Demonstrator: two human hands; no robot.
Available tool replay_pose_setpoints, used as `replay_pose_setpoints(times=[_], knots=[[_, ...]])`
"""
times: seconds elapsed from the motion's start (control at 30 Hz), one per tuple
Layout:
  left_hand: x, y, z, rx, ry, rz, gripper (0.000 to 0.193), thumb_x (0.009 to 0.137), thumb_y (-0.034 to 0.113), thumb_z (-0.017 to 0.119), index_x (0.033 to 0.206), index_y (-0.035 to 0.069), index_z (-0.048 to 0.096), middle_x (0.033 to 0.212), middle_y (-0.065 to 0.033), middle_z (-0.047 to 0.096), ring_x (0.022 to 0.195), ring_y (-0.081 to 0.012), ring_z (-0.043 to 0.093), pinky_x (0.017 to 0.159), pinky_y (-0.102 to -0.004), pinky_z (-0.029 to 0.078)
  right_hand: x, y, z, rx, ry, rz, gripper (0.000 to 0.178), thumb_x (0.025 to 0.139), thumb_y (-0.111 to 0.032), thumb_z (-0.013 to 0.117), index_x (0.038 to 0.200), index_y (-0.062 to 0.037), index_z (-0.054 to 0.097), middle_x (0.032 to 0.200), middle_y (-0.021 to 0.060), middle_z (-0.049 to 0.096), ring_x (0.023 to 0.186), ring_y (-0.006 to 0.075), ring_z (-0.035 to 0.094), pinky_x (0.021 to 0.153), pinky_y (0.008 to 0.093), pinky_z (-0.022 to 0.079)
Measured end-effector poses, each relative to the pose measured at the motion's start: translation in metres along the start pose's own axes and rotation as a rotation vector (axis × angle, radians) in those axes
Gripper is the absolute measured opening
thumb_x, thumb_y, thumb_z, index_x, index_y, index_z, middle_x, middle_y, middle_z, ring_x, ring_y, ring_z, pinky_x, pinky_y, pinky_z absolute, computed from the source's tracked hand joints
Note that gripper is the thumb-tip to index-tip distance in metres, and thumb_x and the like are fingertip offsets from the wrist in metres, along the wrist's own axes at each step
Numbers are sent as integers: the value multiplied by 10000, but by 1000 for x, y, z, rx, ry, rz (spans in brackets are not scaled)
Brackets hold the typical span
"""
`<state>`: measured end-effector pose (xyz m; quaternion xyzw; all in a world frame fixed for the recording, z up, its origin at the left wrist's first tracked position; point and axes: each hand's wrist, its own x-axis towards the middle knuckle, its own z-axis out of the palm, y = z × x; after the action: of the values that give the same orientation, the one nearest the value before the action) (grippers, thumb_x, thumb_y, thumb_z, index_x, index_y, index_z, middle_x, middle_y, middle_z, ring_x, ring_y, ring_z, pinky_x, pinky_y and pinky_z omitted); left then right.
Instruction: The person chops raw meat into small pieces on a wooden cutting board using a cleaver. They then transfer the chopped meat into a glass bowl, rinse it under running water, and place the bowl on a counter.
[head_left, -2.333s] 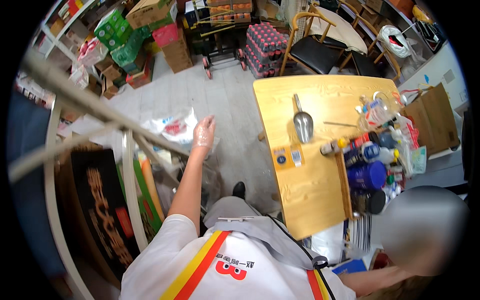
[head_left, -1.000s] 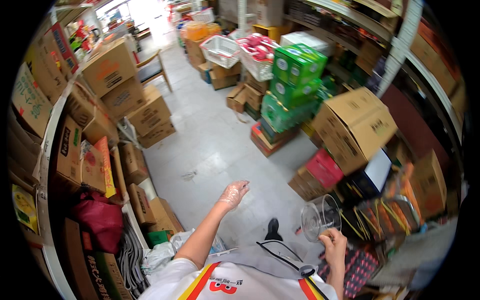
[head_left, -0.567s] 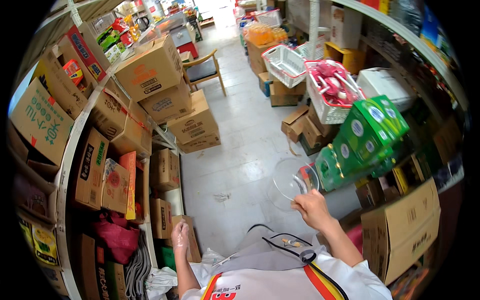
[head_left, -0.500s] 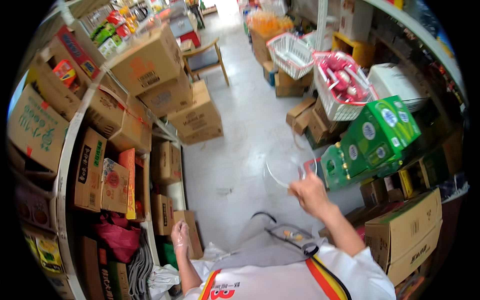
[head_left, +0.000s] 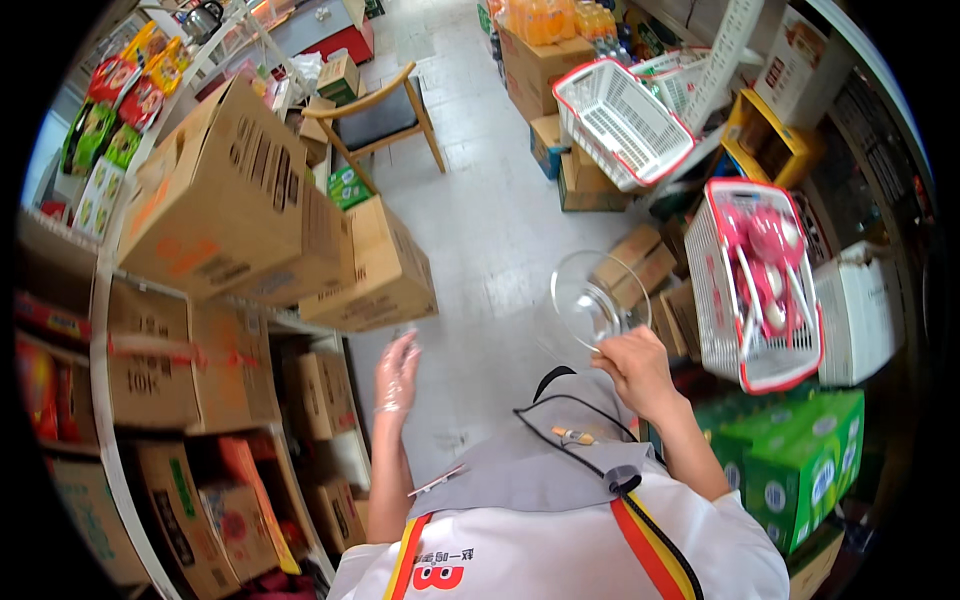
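My right hand (head_left: 637, 370) grips the rim of a clear, round, bowl-like container (head_left: 588, 300), held out in front of me on the right. Its open top faces me, and the floor and some cardboard show through its wall. A thin transparent plastic glove covers my left hand (head_left: 396, 378), which is raised with its fingers stretched out and holds nothing. The nearest thing to that hand is a cardboard box (head_left: 375, 265) beyond it on the left.
Shelves with cartons (head_left: 235, 515) line my left, and a large stacked box (head_left: 230, 200) juts toward the aisle. Ahead stands a wooden chair (head_left: 385, 110). Along my right are an empty white basket (head_left: 630, 120), a basket of pink items (head_left: 720, 290) and green packs (head_left: 800, 470).
I have moved forward along the aisle, so the chair, boxes and baskets appear nearer. My left hand has risen and its fingers have straightened. The clear container stays in my right hand.
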<state>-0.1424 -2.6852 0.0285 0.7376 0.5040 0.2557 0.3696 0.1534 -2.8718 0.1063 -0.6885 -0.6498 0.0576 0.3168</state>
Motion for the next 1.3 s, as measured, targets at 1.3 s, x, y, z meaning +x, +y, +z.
replay_pose_setpoints(times=[1.3], knots=[[1381,51,32,-15,357,-39,299,868,141,579,1150,46,596,1050,-163,617,972,-336,589,835,-365,468,1368,569,199,-40,-290,-302,129,781,-170,648,725,-90,563,657,77,604,655,260,601,633,372,390]])
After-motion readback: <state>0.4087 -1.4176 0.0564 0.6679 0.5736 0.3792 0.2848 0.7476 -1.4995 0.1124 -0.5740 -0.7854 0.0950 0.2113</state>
